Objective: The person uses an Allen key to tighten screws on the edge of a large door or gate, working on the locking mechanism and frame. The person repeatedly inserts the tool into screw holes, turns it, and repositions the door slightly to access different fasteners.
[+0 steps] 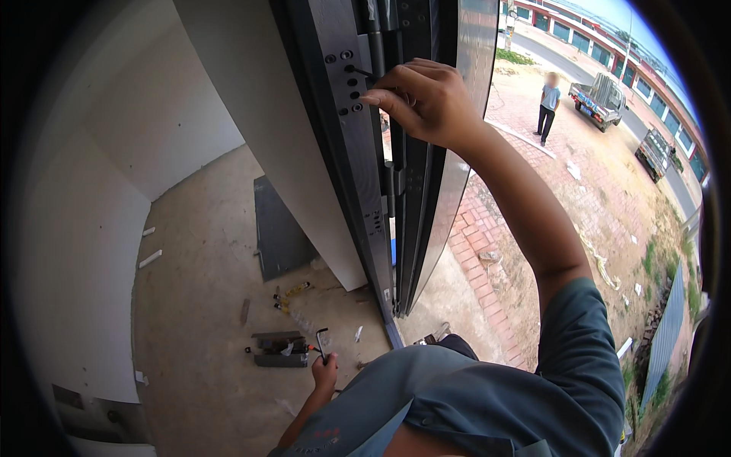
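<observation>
My right hand (430,103) is raised to the dark door frame (352,145), its fingers closed round a thin black hex key (362,72). The tip of that key meets one of the round holes in the frame's edge plate; how deep it sits I cannot tell. Further screws and holes lie just below and above it. A hinge (391,186) joins the frame to the dark door leaf (426,198) lower down. Low beside my body, my left hand (325,370) is closed on a bent L-shaped hex key (323,343) that points upward.
An open toolbox (279,358) with tools stands on the concrete floor below. Near it lie yellow-and-black tools (293,293) and a dark flat panel (280,228). Outside at the right, a person (548,107) stands on brick paving near parked trucks (598,103).
</observation>
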`<state>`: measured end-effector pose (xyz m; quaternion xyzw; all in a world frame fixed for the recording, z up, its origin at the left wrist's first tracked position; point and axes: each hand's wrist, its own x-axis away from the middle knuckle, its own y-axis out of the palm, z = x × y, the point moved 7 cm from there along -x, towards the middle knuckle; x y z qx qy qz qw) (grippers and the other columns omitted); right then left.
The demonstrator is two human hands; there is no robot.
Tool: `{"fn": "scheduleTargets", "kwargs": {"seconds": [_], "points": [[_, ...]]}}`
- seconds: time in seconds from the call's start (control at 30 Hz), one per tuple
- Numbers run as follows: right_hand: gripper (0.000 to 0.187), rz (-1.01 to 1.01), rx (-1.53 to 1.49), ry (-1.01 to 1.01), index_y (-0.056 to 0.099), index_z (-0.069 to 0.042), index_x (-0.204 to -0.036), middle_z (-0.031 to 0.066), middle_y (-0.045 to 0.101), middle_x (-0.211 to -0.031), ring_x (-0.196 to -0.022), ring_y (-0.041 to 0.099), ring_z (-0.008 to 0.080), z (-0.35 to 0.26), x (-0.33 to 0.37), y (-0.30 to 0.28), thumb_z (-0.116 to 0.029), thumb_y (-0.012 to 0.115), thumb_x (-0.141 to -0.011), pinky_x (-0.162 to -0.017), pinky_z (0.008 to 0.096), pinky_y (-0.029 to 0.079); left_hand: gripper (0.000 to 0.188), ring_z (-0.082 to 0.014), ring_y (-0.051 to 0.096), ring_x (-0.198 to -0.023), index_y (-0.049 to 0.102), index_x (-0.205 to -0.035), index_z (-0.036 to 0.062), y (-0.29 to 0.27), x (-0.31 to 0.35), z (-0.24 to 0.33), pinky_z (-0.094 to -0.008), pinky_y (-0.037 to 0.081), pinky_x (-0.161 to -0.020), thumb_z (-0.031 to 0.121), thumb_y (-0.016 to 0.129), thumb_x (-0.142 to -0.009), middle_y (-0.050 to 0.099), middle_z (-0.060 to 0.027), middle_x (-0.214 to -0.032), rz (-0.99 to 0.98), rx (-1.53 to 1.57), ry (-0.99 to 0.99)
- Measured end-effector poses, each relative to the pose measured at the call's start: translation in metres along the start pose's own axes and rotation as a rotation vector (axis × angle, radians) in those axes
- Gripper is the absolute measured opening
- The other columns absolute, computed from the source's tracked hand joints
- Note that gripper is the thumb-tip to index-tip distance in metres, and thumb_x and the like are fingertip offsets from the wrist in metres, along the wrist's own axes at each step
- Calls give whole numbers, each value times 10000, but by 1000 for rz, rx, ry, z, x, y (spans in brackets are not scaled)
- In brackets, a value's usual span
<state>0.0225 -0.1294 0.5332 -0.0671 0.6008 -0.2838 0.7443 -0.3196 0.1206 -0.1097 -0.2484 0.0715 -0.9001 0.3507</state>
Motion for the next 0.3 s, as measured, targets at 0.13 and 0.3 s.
{"fn": "scheduleTargets", "kwargs": {"seconds": [0.13, 0.3], "points": [[288, 132, -2, 17, 732, -55, -852, 59, 682, -708, -621, 661, 194, 4, 3, 2, -331, 779, -922, -548, 300, 504, 291, -155, 576, -591, 642, -781, 18, -1, 2, 2, -351, 446, -589, 247, 729, -937, 620, -42, -650, 14, -35, -13], [285, 51, -105, -234, 735, -80, -885, 55, 705, -778, -729, 684, 203, -1, 0, 10, -358, 747, -949, -650, 313, 533, 307, -163, 584, -595, 637, -774, 20, -3, 9, 6, -356, 451, -597, 260, 734, -940, 628, -49, -654, 5, -59, -26]]}}
